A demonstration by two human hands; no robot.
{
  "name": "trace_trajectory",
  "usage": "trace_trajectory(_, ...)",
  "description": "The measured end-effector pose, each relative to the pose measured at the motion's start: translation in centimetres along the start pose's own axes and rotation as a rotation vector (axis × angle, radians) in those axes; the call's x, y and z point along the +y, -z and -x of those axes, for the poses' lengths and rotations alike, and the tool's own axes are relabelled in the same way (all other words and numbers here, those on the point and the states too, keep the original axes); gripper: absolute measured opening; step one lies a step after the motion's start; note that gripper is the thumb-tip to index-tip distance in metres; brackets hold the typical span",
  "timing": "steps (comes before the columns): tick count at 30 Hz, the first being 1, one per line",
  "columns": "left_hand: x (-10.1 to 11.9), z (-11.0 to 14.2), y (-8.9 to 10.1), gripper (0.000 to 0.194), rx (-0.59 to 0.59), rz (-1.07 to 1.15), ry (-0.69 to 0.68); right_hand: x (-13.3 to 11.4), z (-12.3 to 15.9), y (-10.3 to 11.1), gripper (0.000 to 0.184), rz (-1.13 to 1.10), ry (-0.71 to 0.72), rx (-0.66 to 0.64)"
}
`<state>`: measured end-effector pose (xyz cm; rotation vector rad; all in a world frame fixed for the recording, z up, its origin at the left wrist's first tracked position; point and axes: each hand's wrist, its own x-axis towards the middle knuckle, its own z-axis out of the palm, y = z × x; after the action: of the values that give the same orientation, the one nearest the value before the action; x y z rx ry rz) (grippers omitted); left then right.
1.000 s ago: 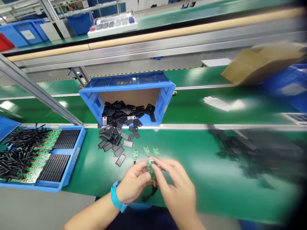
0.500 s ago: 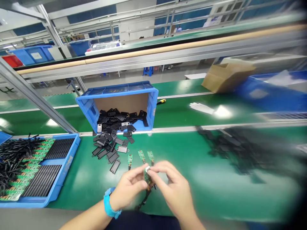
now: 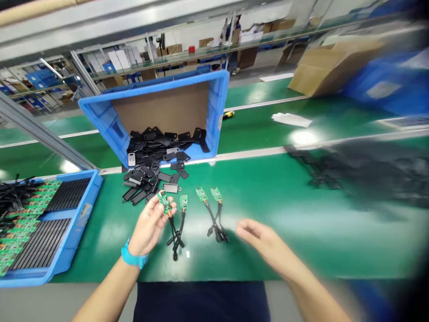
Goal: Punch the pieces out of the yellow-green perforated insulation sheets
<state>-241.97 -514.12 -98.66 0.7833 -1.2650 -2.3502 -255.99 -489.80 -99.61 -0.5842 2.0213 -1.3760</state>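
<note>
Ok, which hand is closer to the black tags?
Left. The left hand holding a board is just below the black tags; the right hand is farther off to their right.

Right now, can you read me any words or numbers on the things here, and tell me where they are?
Nothing here can be read.
The white label on the blue crate: too small and blurred to read.
The label on the blue tray: too blurred to read.
The green circuit board in the left hand: any printing is too small to read.
</note>
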Motion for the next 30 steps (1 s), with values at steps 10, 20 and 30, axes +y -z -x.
trace_trajectory(10,-2.7,-0.5,2.7,0.03,-0.058,0.142,0.075,1.2,-20.5,-0.1,0.017,0.39,-0.092,0.278)
trace_trajectory(20,-3.5,-0.7,1.7,0.024,-0.161,0.136,0.028,-0.2,-21.7,-1.2,0.021,0.272,-0.13,0.265)
trace_trajectory(30,-0.8,-9.8,0.3,0.042,0.005,-0.625,-0.302,-0.7,-9.8,-8.1,0.043,-0.439,0.016,-0.217)
